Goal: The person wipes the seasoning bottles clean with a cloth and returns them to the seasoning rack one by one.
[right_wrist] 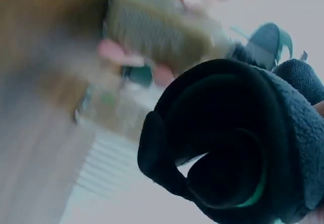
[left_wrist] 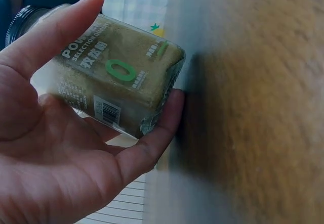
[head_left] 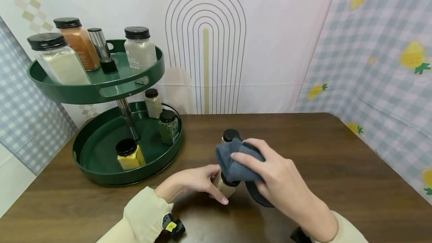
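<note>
Two bare hands meet over the brown wooden table (head_left: 320, 153). The left hand (head_left: 197, 180) has its thumb and fingers curled around a clear, square-sided glass jar of tan powder (left_wrist: 121, 77), which carries a black lid and a green-and-white label. The jar is at the near middle of the table; whether its base touches the wood cannot be confirmed. The right hand (head_left: 281, 173) is closed on a bunched grey-blue fabric cloth (head_left: 233, 156), held over the lid; actual contact is not verifiable.

A second black-lidded jar (head_left: 231, 135) stands just behind, partly hidden by the cloth. A dark green two-tier round tray rack (head_left: 111, 180) with further jars stands to the left.

Assessment: the step in hand appears to be wiping the gripped jar. The next move calls for a steady left grip, turning the jar to expose its other faces, and cloth pressure clear of the second jar.
</note>
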